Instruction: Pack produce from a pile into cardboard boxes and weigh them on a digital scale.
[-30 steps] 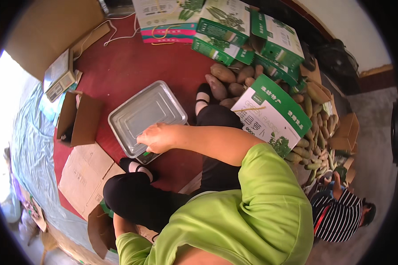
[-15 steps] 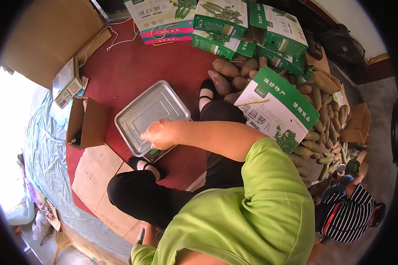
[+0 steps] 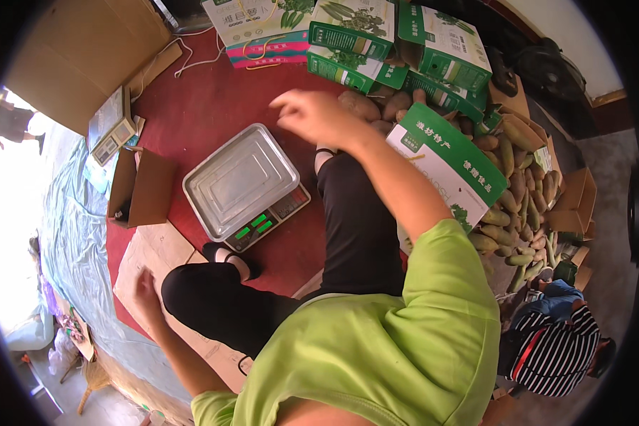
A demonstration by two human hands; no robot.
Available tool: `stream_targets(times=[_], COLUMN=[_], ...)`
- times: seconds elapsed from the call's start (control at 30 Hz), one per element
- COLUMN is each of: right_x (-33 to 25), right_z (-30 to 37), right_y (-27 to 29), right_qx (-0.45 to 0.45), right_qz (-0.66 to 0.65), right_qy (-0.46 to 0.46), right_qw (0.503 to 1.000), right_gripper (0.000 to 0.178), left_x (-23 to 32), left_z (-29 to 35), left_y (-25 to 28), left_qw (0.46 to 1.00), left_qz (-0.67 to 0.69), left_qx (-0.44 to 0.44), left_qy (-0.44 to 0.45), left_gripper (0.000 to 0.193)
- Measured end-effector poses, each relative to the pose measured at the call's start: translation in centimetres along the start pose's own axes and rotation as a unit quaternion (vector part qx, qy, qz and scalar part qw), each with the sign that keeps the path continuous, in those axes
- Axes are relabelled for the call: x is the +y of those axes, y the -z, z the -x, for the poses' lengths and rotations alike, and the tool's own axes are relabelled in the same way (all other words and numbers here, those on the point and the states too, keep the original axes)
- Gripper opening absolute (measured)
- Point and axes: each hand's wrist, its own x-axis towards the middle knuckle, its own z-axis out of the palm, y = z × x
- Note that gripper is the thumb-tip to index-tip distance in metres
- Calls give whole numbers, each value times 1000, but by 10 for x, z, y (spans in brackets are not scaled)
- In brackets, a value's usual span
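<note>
My right hand (image 3: 312, 117) is in the air over the red mat, beyond the weighing pan and close to the heap of radishes (image 3: 362, 106). Its fingers are apart and a little blurred, with nothing visible in them. Out to the left of my knee, my left hand (image 3: 148, 292) hovers above flattened cardboard (image 3: 170, 259), fingers loosely bent and seemingly holding nothing. Between my feet stands a digital scale (image 3: 271, 221) with lit green displays. Its silver pan (image 3: 241, 181) holds nothing.
A white and green gift box (image 3: 440, 167) lies by my right leg, with many long radishes (image 3: 518, 206) beyond it. More gift boxes (image 3: 355, 28) are stacked at the back. An open brown carton (image 3: 145, 188) stands left. A person in stripes (image 3: 557, 351) is at far right.
My right hand has swung from above the pan up toward the radishes, uncovering the scale's displays. My left hand has come forward and left from beside my hip.
</note>
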Motion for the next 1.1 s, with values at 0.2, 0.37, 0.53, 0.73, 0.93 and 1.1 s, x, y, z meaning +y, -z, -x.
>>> stream_targets(times=[0.2,0.37,0.53,0.73,0.93,1.1], right_x=[112,142,176,124,3,-67], right_z=[96,195,257,216,139,84], right_y=[125,176,197,194,177,151], right_qx=[167,109,85,108,141,147], right_qz=[347,459,363,119,346,322], right_qy=[-175,-438,-438,-376,-137,-6], right_qw=[906,765,818,912,917,935], right_gripper=[43,71,51,18,16,13], left_x=[156,180,155,159,160,152], left_z=[-31,-32,-29,-32,-30,-36], left_y=[-7,-61,-94,-103,-99,-96], left_qw=[987,970,977,978,980,976], left_qz=[86,147,60,37,65,129], left_qx=[13,-81,-114,-85,-67,-49], left_qy=[-133,-178,-167,-186,-174,-165], left_gripper=[21,15,12,12,13,16])
